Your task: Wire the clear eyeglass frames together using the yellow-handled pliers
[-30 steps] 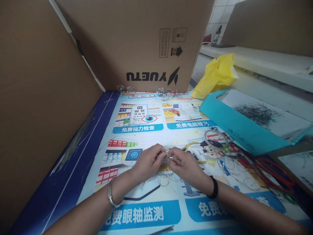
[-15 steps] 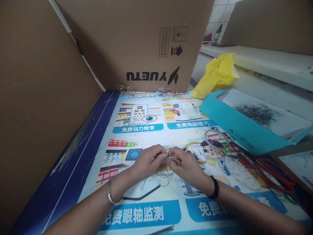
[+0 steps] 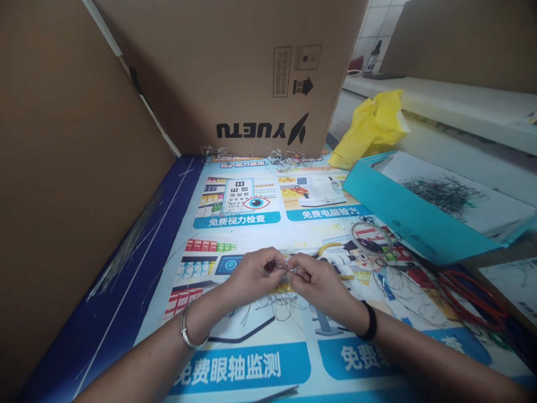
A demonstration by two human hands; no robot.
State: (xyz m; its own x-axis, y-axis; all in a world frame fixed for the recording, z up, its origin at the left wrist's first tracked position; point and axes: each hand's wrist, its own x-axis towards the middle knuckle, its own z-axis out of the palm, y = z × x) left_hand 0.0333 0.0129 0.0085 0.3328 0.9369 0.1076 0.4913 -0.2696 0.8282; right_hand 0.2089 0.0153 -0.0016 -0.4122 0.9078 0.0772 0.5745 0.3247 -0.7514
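Observation:
My left hand and my right hand meet fingertip to fingertip over a printed poster that covers the table. Both hands are pinched on a tiny thin metal wire piece held between them. A silver bangle is on my left wrist and a black band on my right. Loose thin wires lie on the poster just under my hands.
A big cardboard box stands at the back, a cardboard panel on the left. To the right are a teal tray with a heap of small wire pieces, a yellow bag, a wire ring and red loops.
Both hands have stayed together at the same spot, with only small finger movements on the wire piece. My wrists have shifted slightly.

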